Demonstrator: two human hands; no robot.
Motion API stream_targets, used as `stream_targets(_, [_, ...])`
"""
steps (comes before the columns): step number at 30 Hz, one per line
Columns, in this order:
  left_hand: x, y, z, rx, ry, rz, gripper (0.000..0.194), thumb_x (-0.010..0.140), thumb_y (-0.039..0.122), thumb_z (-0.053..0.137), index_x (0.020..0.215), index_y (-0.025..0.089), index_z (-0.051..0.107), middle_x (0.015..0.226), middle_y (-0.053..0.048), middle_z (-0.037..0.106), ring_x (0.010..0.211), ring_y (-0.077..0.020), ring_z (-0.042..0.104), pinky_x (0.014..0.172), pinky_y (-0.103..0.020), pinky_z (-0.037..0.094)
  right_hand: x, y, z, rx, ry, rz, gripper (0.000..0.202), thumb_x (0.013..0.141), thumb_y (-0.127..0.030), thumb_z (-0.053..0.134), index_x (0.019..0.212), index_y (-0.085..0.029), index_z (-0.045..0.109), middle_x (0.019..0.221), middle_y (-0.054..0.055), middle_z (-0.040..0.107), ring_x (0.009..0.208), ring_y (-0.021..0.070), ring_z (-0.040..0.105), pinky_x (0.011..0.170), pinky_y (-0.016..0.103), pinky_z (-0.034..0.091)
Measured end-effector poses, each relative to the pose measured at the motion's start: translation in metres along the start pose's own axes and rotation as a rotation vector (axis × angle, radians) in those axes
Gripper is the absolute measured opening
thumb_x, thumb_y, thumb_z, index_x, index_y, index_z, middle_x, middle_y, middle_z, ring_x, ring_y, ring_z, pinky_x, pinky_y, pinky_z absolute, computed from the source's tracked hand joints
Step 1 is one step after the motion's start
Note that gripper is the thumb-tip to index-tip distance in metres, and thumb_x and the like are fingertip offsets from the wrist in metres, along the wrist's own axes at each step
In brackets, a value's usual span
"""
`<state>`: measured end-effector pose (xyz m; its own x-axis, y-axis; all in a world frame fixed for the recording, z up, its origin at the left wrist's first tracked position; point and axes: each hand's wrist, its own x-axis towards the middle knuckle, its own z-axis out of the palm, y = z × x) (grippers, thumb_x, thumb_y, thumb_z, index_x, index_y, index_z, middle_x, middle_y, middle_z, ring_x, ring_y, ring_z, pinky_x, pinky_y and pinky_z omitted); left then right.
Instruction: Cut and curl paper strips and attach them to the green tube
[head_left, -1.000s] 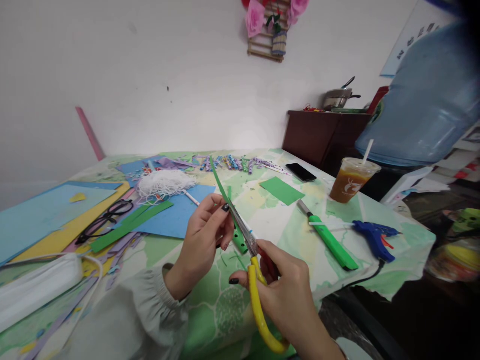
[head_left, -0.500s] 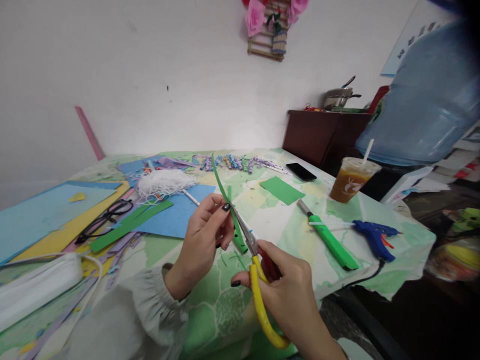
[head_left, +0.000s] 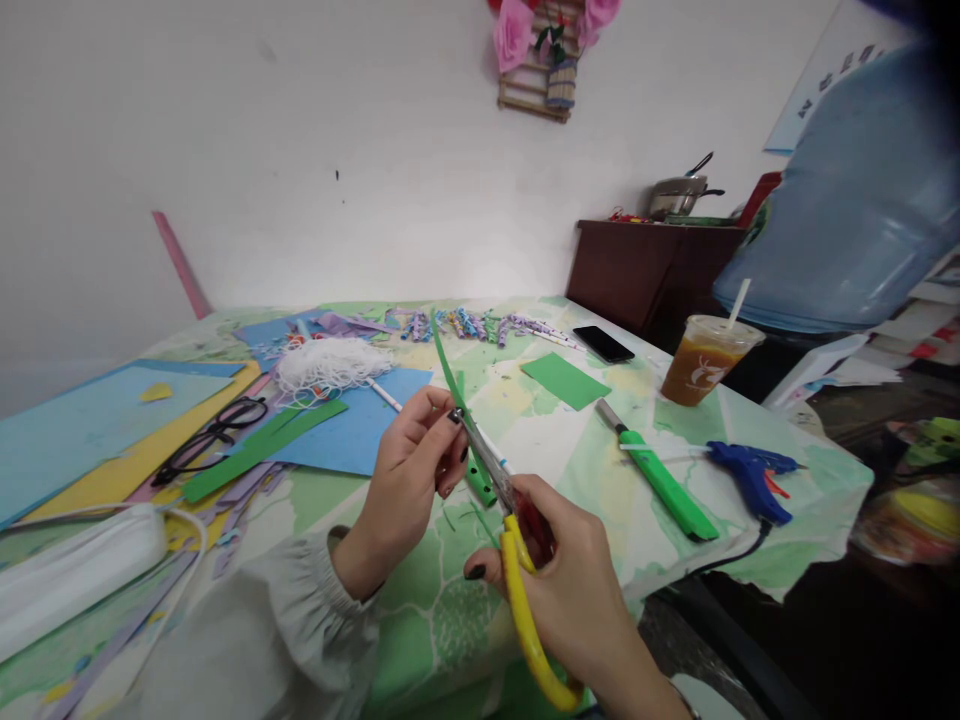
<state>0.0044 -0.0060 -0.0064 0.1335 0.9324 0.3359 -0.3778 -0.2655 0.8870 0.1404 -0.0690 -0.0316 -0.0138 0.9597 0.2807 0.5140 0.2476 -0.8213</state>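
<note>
1. Far left of your left hand, find the light blue sheet [head_left: 82,415]. Nearer to that hand, locate the black-framed eyeglasses [head_left: 216,436] and, just beside them, the wide green paper [head_left: 262,457], which overlaps the blue sheet [head_left: 330,445]. The white thread [head_left: 330,366] lies in a loose heap beyond your left hand, to its left.

2. Your left hand [head_left: 405,470] is pinched narrow: thumb and fingers hold the narrow green strip [head_left: 444,362]. The strip curves up and away beyond the fingertips; its near part meets the scissor blades.

3. Your right hand [head_left: 570,550] grips the scissors [head_left: 526,620] by the yellow handles, blades directed toward your left hand. You cannot tell how far apart the blades stand.

4. Beyond your right hand lie the green sheet [head_left: 566,381] and, farther off, the black phone [head_left: 604,344]. To its right are the green-handled cutter [head_left: 666,487], the drink cup [head_left: 701,372] with 1 straw, standing farther back, and the blue glue gun [head_left: 748,475].
</note>
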Motion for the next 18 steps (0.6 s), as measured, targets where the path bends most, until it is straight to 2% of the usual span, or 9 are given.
stream_targets(12, [-0.002, -0.0003, 0.0023, 0.013, -0.008, -0.009, 0.014, 0.089, 0.026, 0.05, 0.077, 0.019, 0.048, 0.055, 0.007, 0.044, 0.036, -0.0015, 0.031, 0.033, -0.013, 0.022, 0.0009, -0.0007, 0.0042, 0.0, 0.052, -0.003, 0.03, 0.064, -0.038, 0.074, 0.075, -0.019, 0.054, 0.055, -0.008, 0.031, 0.051, 0.0089, 0.032, 0.046, 0.02, 0.027])
stream_targets(18, [-0.0023, -0.0006, 0.0016, 0.025, 0.003, -0.005, 0.012, 0.088, 0.026, 0.051, 0.078, 0.019, 0.048, 0.056, 0.007, 0.045, 0.036, -0.0016, 0.032, 0.033, -0.012, 0.022, -0.0003, 0.0015, 0.0032, -0.026, 0.039, -0.024, 0.023, 0.067, -0.033, 0.07, 0.075, -0.02, 0.054, 0.055, -0.008, 0.032, 0.051, 0.0087, 0.032, 0.046, 0.02, 0.027])
